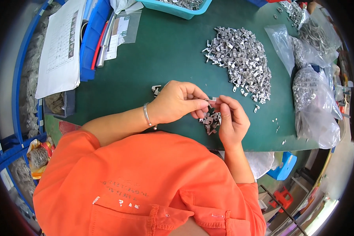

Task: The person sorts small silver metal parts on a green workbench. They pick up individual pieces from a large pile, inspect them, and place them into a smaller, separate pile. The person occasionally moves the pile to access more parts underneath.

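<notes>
Between my two hands, just above the green table, is a small bent metal bracket [212, 100]. My left hand [177, 101] pinches its left side between thumb and fingers. On the other side, the fingertips of my right hand [233, 120] close on it too, thumb against forefinger. Below the hands, near the table's front edge, lies a small cluster of metal brackets [211, 122], partly hidden by my fingers. A few more brackets [156, 89] lie behind my left wrist. A large heap of similar brackets [242, 61] spreads over the table, beyond my right hand.
On the green table [165, 51] a turquoise basin [188, 13] of metal parts stands at the back. Clear plastic bags [312, 98] of parts line the right edge. A blue bin [91, 51] with papers and pens is at left. Blue shelving [17, 90] rises beyond.
</notes>
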Motion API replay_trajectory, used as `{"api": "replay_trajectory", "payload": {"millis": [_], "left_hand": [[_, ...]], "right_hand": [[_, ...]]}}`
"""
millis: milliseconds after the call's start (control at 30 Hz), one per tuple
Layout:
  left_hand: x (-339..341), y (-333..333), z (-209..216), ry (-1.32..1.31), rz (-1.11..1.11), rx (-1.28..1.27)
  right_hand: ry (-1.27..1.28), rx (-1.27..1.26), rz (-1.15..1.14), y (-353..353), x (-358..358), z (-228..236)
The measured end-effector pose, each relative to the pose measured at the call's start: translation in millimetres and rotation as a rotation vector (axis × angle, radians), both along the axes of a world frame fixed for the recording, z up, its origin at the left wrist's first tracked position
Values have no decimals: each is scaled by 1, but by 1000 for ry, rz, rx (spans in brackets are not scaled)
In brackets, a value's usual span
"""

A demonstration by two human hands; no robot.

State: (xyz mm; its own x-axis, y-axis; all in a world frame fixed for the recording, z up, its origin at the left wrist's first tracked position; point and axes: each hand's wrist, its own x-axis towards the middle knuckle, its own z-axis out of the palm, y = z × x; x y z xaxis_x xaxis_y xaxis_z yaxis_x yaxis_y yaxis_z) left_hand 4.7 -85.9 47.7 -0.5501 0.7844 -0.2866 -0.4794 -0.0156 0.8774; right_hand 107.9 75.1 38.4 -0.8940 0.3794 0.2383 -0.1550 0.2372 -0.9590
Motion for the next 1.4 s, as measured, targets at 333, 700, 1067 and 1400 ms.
{"api": "replay_trajectory", "payload": {"millis": [333, 700, 1067, 1400], "left_hand": [[7, -2, -9, 750, -130, -130], [13, 3, -7, 789, -218, -169], [10, 15, -1, 131, -89, -95], [14, 22, -15, 440, -127, 3]], "right_hand": [[63, 485, 214, 19, 12, 5], [-233, 1133, -300, 56, -17, -18], [-403, -326, 77, 48, 13, 10], [82, 483, 108, 25, 21, 1]]}}
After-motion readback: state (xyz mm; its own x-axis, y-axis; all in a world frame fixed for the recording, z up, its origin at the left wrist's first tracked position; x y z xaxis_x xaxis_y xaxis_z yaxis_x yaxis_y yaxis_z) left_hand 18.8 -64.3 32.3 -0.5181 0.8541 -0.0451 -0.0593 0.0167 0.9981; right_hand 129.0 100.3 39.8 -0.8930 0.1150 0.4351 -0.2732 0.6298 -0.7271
